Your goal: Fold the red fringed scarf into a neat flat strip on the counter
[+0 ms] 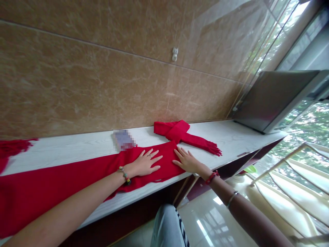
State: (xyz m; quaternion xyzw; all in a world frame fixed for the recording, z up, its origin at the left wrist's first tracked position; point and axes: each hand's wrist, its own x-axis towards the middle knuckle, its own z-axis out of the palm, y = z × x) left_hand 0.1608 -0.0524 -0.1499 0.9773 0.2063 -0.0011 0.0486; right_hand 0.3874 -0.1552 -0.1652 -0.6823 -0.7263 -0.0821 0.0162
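Observation:
A long red scarf lies spread along a white wood-grain counter, running out of view at the left. On its wider right part my left hand rests flat, fingers spread, a ring on one finger. My right hand also lies flat, its fingertips on the scarf's right edge. Just beyond that edge, a fringed red strip is laid crossed over itself, its tassels pointing right. Whether this strip joins the scarf under the edge, I cannot tell.
A blurred-out flat item sits behind the scarf. Red fringe shows at the far left. A grey boxy appliance stands at the counter's right end. The brown tiled wall bounds the back; a metal rack is at right.

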